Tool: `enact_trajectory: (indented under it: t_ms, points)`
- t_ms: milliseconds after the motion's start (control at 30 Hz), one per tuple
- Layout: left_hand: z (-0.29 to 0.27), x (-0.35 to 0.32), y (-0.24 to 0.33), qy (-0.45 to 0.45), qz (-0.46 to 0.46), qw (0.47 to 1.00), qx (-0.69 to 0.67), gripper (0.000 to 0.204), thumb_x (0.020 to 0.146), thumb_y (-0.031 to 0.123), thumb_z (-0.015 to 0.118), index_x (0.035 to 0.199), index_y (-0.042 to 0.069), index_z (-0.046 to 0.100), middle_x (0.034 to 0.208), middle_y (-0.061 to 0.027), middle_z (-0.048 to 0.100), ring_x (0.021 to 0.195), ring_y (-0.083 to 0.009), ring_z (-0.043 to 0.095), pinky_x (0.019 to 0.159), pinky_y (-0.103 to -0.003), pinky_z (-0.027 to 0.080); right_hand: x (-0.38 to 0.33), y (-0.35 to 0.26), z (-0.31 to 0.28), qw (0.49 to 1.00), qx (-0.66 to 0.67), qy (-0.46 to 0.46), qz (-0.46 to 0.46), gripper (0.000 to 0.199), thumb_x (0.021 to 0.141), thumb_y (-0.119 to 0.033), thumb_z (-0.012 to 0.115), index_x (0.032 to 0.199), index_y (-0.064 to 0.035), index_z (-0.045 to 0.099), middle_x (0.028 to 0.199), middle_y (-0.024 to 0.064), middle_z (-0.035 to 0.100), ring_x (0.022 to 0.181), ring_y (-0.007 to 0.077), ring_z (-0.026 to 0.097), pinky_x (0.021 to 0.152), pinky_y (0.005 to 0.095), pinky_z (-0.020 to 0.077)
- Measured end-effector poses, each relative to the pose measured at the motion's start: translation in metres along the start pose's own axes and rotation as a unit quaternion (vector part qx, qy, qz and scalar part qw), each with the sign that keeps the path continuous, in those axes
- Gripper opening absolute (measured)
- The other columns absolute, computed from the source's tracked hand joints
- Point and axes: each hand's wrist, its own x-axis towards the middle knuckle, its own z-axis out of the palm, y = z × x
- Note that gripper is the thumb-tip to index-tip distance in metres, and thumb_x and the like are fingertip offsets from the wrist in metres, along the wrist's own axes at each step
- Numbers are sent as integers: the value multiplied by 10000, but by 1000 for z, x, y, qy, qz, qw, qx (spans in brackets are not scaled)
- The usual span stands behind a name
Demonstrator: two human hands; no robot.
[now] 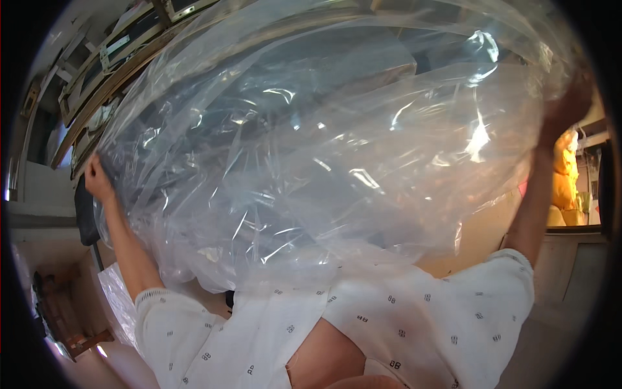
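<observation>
A large clear plastic sheet spreads between my raised arms, crinkled and shiny with light. At the left, my left hand is closed on the sheet's edge. My right hand is up at the far right, dark and somewhat blurred, with its fingers closed at the sheet's other side. The sheet's lower part hangs in folds against my chest. Whether it is a single layer or an open bag, I cannot tell.
Behind the sheet at the upper left are wooden frames with metal fittings. An opening at the right shows a bright yellow bundle. A brown wooden piece of furniture stands at the lower left. More crumpled plastic hangs beside my left arm.
</observation>
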Motion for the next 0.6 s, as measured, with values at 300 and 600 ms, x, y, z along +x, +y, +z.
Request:
enact_trajectory:
  t_ms: [300,600]
  points:
    - [-153,19,-141,-100,-55,960,255,412,849,411,503,911,29,646,840,-127,646,756,-259,601,688,-353,438,-171,-187,34,588,524,-515,339,440,736,-235,670,1119,-72,528,1107,106,538,885,243,548,750,331,446]
    - [-133,15,-150,-11,-6,952,306,404,857,414,490,903,46,649,867,-137,634,784,-304,579,694,-381,427,-180,-189,100,711,495,-450,216,369,729,-319,665,923,-24,558,815,86,569,777,188,546,695,307,436]
